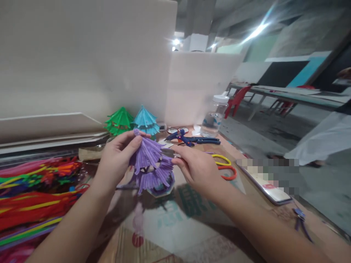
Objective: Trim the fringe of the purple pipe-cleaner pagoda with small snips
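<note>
My left hand (120, 151) pinches the peak of a purple pipe-cleaner pagoda (149, 157), which leans over the work surface. Two fringed tiers of the pagoda show, above a base with an angular, pale edge (161, 191). On its right side, my right hand (196, 168) is closed with thumb and forefinger against the purple fringe. A thin greyish piece lies by those fingertips; what they grip is too unclear to tell. Behind the pagoda stand a green pipe-cleaner pagoda (120, 120) and a light blue one (144, 120).
Colourful pipe cleaners (35, 204) are heaped at left. Beyond my right hand lie a blue glue gun (179, 137), dark-handled pliers (204, 140) and yellow and orange scissor handles (228, 172). A clear jar (214, 118) stands behind; a phone (267, 184) rests near the right edge.
</note>
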Action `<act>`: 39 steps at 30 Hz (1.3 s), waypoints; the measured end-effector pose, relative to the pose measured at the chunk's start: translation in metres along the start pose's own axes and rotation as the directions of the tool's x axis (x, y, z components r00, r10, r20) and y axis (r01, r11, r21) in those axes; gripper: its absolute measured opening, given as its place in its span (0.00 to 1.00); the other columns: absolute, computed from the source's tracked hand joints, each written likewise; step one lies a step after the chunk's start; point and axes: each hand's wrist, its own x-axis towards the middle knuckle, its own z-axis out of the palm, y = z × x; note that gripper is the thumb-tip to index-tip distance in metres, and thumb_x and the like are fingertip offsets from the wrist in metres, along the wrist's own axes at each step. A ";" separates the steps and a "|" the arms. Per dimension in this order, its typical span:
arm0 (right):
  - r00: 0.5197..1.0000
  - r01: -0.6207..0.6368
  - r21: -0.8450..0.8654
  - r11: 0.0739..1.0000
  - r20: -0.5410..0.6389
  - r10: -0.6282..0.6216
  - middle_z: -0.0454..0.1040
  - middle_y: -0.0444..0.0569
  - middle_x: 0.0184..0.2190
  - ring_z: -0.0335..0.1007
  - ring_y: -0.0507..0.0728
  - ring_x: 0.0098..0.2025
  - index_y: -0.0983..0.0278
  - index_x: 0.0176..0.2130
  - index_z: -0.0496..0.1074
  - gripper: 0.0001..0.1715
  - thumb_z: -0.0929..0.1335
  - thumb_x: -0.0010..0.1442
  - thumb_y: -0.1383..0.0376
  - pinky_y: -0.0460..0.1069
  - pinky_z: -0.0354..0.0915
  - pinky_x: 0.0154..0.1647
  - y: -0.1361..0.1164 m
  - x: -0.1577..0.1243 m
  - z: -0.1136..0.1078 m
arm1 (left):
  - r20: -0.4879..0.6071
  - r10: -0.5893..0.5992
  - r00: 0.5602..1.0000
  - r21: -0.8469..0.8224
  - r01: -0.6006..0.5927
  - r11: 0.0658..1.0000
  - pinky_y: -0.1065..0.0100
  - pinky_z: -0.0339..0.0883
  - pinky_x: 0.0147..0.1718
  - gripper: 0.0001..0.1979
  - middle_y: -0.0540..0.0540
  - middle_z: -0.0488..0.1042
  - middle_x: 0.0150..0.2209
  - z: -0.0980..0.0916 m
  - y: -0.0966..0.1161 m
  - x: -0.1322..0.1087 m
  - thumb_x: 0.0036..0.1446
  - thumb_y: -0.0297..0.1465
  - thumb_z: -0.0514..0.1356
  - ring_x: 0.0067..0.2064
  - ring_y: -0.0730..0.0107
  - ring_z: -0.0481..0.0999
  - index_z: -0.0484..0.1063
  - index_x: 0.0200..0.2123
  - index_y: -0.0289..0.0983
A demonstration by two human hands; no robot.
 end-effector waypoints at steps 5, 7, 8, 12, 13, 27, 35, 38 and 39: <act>1.000 0.026 -0.069 0.997 -0.010 -0.027 0.81 0.56 0.34 0.76 0.59 0.32 0.68 0.44 0.74 0.24 0.56 0.73 0.58 0.50 0.64 0.30 -0.003 -0.001 0.000 | 0.003 0.063 0.998 0.009 -0.063 0.998 0.70 0.72 0.34 0.17 0.44 0.82 0.36 0.004 -0.002 -0.004 0.46 0.45 0.70 0.35 0.65 0.78 0.81 0.33 0.38; 1.000 0.029 -0.087 0.996 -0.002 -0.029 0.81 0.55 0.33 0.76 0.59 0.31 0.67 0.43 0.74 0.24 0.56 0.73 0.58 0.51 0.63 0.30 -0.003 -0.001 0.000 | 0.005 0.073 0.997 -0.002 -0.073 0.997 0.70 0.72 0.36 0.16 0.45 0.82 0.37 0.005 -0.003 -0.005 0.46 0.44 0.71 0.36 0.66 0.78 0.81 0.33 0.39; 1.000 0.031 -0.093 0.995 0.006 -0.031 0.81 0.55 0.33 0.76 0.59 0.31 0.67 0.43 0.74 0.23 0.56 0.73 0.58 0.51 0.63 0.30 -0.003 -0.001 0.000 | 0.007 0.075 0.997 -0.014 -0.075 0.997 0.70 0.73 0.37 0.15 0.45 0.82 0.37 0.006 -0.003 -0.005 0.46 0.44 0.71 0.36 0.66 0.78 0.81 0.33 0.39; 0.999 0.048 -0.103 0.994 0.025 -0.046 0.80 0.55 0.32 0.75 0.59 0.31 0.68 0.43 0.74 0.23 0.56 0.73 0.59 0.51 0.62 0.29 -0.001 -0.002 0.000 | 0.013 0.083 0.996 -0.047 -0.083 0.995 0.69 0.73 0.37 0.15 0.45 0.82 0.37 0.007 -0.003 -0.006 0.47 0.43 0.71 0.36 0.66 0.79 0.81 0.33 0.39; 0.998 0.054 -0.102 0.993 0.026 -0.052 0.80 0.55 0.32 0.75 0.60 0.30 0.68 0.44 0.74 0.23 0.56 0.73 0.59 0.51 0.62 0.29 -0.001 -0.002 0.001 | 0.010 0.085 0.996 -0.046 -0.085 0.995 0.69 0.73 0.37 0.15 0.45 0.82 0.37 0.007 -0.002 -0.007 0.47 0.44 0.71 0.36 0.66 0.79 0.81 0.33 0.39; 0.999 0.038 -0.051 0.998 0.023 -0.036 0.81 0.56 0.33 0.76 0.60 0.31 0.69 0.44 0.75 0.21 0.58 0.72 0.60 0.51 0.65 0.30 0.000 -0.006 0.006 | 0.030 0.077 0.997 -0.037 -0.076 0.996 0.68 0.73 0.37 0.14 0.46 0.82 0.36 0.007 -0.002 -0.006 0.47 0.43 0.70 0.36 0.65 0.79 0.81 0.33 0.39; 0.999 0.035 -0.003 0.999 0.029 -0.035 0.81 0.57 0.37 0.77 0.60 0.35 0.68 0.46 0.74 0.22 0.56 0.73 0.60 0.52 0.68 0.34 0.003 -0.006 0.007 | 0.047 0.076 0.996 -0.043 -0.074 0.996 0.70 0.73 0.37 0.13 0.47 0.82 0.35 0.006 -0.002 -0.006 0.48 0.42 0.70 0.36 0.66 0.79 0.81 0.33 0.40; 0.999 0.031 0.006 0.999 0.026 -0.031 0.81 0.57 0.39 0.77 0.60 0.36 0.68 0.47 0.74 0.23 0.56 0.73 0.59 0.52 0.69 0.36 0.002 -0.006 0.007 | 0.044 0.073 0.996 -0.021 -0.072 0.997 0.68 0.74 0.38 0.14 0.46 0.82 0.35 0.006 -0.001 -0.006 0.47 0.43 0.71 0.37 0.64 0.79 0.81 0.33 0.39; 0.999 0.025 0.005 1.000 0.031 -0.025 0.81 0.57 0.39 0.77 0.60 0.36 0.67 0.47 0.74 0.23 0.56 0.73 0.59 0.52 0.69 0.36 0.001 -0.006 0.007 | 0.046 0.074 0.996 -0.013 -0.073 0.997 0.67 0.74 0.39 0.15 0.46 0.82 0.36 0.006 0.000 -0.006 0.47 0.44 0.71 0.38 0.63 0.79 0.81 0.33 0.39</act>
